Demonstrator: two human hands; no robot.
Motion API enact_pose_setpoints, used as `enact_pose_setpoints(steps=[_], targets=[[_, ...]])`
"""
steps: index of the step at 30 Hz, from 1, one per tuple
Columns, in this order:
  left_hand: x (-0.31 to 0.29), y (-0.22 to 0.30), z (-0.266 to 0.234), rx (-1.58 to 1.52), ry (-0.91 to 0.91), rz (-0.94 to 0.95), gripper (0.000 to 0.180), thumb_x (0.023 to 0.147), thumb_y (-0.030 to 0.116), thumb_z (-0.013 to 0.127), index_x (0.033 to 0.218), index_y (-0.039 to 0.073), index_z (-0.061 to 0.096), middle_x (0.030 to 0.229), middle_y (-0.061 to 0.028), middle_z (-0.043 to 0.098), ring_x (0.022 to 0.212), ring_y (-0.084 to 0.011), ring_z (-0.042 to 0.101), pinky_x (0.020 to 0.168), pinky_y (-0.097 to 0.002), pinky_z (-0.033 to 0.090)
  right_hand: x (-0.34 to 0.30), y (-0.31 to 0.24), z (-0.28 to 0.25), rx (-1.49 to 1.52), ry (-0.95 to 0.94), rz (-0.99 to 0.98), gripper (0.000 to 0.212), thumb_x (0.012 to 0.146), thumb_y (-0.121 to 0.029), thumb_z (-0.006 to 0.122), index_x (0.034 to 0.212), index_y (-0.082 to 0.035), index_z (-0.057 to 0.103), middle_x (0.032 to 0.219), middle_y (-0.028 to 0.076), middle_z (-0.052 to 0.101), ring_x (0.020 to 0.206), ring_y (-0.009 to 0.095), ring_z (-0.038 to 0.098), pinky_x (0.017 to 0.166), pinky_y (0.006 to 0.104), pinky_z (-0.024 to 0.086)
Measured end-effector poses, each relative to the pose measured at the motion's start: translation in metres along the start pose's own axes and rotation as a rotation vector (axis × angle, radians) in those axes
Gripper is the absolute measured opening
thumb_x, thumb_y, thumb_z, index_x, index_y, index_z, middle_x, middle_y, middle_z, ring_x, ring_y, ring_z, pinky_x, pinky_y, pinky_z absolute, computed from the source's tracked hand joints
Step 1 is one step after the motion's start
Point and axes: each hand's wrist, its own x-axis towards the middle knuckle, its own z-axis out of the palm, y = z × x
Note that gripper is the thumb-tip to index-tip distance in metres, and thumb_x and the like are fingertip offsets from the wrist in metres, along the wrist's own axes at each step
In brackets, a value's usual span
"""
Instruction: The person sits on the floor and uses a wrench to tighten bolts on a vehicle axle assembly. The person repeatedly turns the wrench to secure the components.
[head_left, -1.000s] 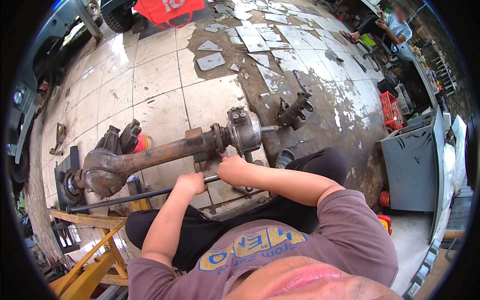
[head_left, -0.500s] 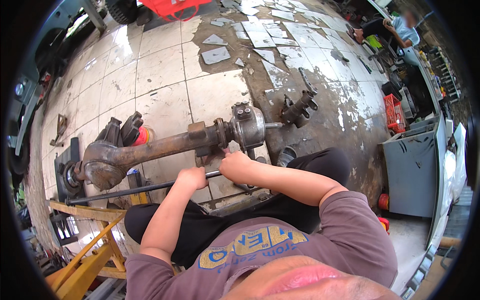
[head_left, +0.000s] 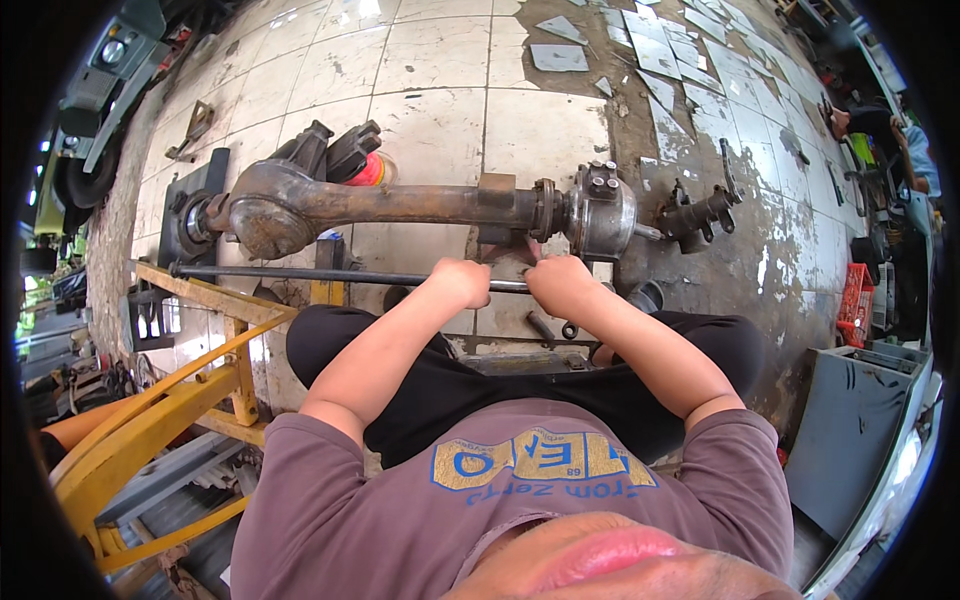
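A long dark metal rod (head_left: 370, 276) lies crosswise in front of me, above my folded legs. My left hand (head_left: 464, 283) is closed around it near its right part. Just right of it, my right hand (head_left: 560, 286) is also closed on the rod, at its right end, which the fingers hide. Right beyond both hands rests a rusty axle housing (head_left: 400, 203), parallel to the rod. It has a bulging round casing (head_left: 268, 222) on the left and a silvery metal hub (head_left: 605, 212) on the right.
A yellow metal frame (head_left: 215, 390) stands at my left, under the rod's left end. A dark metal part (head_left: 700, 218) lies right of the hub. Farther right are a grey cabinet (head_left: 850, 430) and a red crate (head_left: 855, 300). Broken tiles (head_left: 560, 58) lie ahead. Someone sits far right.
My view has turned left, so the axle housing and hands sit farther right in the picture and look more level. Both hands remain closed on the rod.
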Motion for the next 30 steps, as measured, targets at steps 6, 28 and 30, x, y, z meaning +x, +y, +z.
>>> enact_pose_setpoints(steps=[6,28,30], targets=[[0.001,0.0,0.002,0.029,0.014,0.004,0.043,0.09,0.037,0.065,0.122,0.01,0.065,0.114,-0.0133,0.073,0.109,-0.0305,0.07,0.093,-0.0461,0.056,0.002,0.0,0.006,-0.016,0.055,-0.011,0.012,0.076,-0.008,0.071,0.087,-0.006,0.075,0.09,0.014,0.075,0.092,0.031,0.073,0.075,0.0412,0.06],[0.0,0.003,-0.001,0.013,-0.032,-0.03,0.038,0.088,0.025,0.063,0.121,0.011,0.073,0.124,-0.0101,0.073,0.115,-0.0246,0.069,0.094,-0.0417,0.055,-0.002,-0.004,-0.004,-0.035,0.045,0.001,0.014,0.079,-0.01,0.07,0.092,-0.007,0.075,0.094,0.015,0.074,0.095,0.032,0.072,0.079,0.0437,0.059],[0.001,0.005,0.0,0.014,-0.03,-0.018,0.037,0.087,0.025,0.064,0.12,0.011,0.073,0.123,-0.0099,0.073,0.114,-0.0249,0.07,0.094,-0.0417,0.055,0.003,0.004,0.008,-0.006,0.033,0.031,0.014,0.078,-0.01,0.071,0.091,-0.006,0.074,0.092,0.015,0.074,0.094,0.032,0.072,0.079,0.0435,0.059]])
